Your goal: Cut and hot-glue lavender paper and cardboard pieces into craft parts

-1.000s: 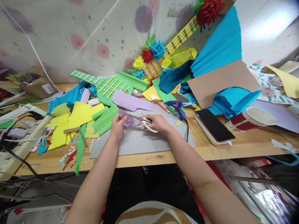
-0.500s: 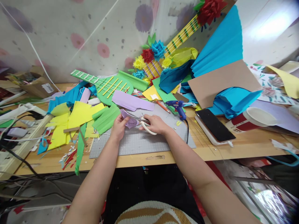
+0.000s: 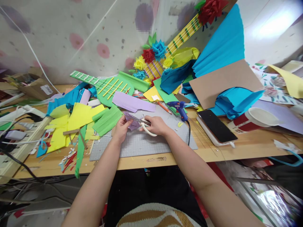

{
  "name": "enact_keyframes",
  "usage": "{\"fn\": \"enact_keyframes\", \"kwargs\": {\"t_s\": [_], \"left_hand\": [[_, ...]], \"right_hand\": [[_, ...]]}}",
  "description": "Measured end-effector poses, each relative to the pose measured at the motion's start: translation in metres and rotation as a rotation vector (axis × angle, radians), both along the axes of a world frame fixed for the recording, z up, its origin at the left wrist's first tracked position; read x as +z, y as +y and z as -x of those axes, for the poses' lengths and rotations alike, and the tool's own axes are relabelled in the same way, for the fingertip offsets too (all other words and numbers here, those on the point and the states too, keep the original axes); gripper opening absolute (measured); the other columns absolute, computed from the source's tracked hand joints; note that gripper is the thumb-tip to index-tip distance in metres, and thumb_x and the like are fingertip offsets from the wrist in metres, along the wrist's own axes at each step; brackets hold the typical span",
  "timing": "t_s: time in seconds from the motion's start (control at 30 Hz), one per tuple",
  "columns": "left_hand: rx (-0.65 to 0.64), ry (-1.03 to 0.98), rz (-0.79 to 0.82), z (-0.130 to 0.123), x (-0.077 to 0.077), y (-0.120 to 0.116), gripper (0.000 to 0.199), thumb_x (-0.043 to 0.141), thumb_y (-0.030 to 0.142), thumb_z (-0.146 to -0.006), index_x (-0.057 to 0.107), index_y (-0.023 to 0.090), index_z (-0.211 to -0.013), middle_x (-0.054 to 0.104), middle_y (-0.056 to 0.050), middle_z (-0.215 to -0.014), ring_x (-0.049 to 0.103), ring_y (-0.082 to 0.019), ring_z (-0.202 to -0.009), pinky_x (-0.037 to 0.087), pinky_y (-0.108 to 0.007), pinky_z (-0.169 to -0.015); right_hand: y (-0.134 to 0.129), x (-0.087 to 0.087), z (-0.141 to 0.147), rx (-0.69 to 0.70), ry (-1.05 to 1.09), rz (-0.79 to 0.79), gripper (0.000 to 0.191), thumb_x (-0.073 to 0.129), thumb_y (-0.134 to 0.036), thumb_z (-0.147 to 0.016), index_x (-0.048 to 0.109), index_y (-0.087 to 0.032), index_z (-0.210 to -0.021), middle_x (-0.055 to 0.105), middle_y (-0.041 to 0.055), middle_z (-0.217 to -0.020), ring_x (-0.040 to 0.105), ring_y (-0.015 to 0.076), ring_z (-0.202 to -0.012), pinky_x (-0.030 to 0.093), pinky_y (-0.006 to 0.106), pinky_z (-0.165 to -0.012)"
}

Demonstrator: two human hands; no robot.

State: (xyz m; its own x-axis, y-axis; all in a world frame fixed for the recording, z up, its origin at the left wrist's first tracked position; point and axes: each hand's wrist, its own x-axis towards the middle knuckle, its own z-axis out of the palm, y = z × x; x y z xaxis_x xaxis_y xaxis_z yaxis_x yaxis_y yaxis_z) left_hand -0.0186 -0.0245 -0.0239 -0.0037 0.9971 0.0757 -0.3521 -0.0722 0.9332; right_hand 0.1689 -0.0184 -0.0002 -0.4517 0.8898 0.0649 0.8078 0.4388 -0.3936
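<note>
Over the grey cutting mat (image 3: pixel 142 146), my left hand (image 3: pixel 121 128) pinches a small piece of purple crepe paper (image 3: pixel 134 125). My right hand (image 3: pixel 156 125) is closed round the white handles of a pair of scissors (image 3: pixel 149 131). The scissor blades point left and lie against the purple piece, close to my left fingertips. How far the blades are apart is hard to make out. Just behind my hands lies a larger strip of purple crepe paper (image 3: pixel 134 102). Green crepe paper (image 3: pixel 110 121) is left of my left hand.
A blue glue gun (image 3: pixel 181 112) with a black cord lies right of my hands, near an orange pencil (image 3: pixel 165 108). Farther right are a phone (image 3: pixel 216 126) and a paper cup (image 3: pixel 251 121). Green (image 3: pixel 111 91) and yellow (image 3: pixel 184 37) paper guitars stand behind. Yellow paper scraps (image 3: pixel 78 118) cover the left.
The purple piece has turned slightly in my left fingers, and the scissors have shifted a little against it. The whole view has moved slightly.
</note>
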Motion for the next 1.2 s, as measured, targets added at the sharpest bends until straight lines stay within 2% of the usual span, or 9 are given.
{"fn": "enact_keyframes", "kwargs": {"t_s": [0.43,0.77,0.93,1.2], "left_hand": [[-0.051,-0.086,0.031,-0.002,0.008,-0.003,0.03,0.079,0.029,-0.055,0.064,0.021,-0.079,0.067,0.003,-0.077,0.058,-0.01,-0.068,0.045,-0.023,-0.068],[-0.062,-0.153,0.05,-0.005,0.011,-0.005,0.035,0.081,0.03,-0.054,0.064,0.022,-0.085,0.068,0.003,-0.083,0.061,-0.011,-0.071,0.047,-0.025,-0.07],[-0.074,-0.115,0.012,-0.004,0.006,-0.002,0.037,0.078,0.031,-0.058,0.063,0.022,-0.09,0.068,0.001,-0.089,0.062,-0.013,-0.078,0.047,-0.027,-0.074],[-0.085,0.001,-0.004,-0.001,0.001,0.0,0.034,0.076,0.032,-0.06,0.061,0.02,-0.088,0.068,0.001,-0.085,0.061,-0.013,-0.076,0.045,-0.025,-0.071]], "right_hand": [[-0.002,0.001,0.001,0.022,0.07,0.021,0.047,0.052,-0.066,-0.072,0.058,-0.021,-0.087,0.064,0.0017,-0.076,0.053,0.014,-0.064,0.023,0.022,-0.056],[-0.001,0.0,0.001,0.012,0.116,0.027,0.046,0.051,-0.064,-0.074,0.059,-0.021,-0.085,0.063,0.0013,-0.072,0.051,0.0127,-0.062,0.023,0.022,-0.056],[0.001,0.0,-0.002,-0.008,0.099,0.018,0.048,0.053,-0.066,-0.071,0.06,-0.021,-0.085,0.064,0.0007,-0.071,0.052,0.0134,-0.062,0.023,0.023,-0.056],[0.0,0.001,-0.004,0.033,0.089,0.051,0.05,0.053,-0.068,-0.07,0.059,-0.022,-0.09,0.065,0.0012,-0.078,0.054,0.0147,-0.067,0.024,0.022,-0.057]]}}
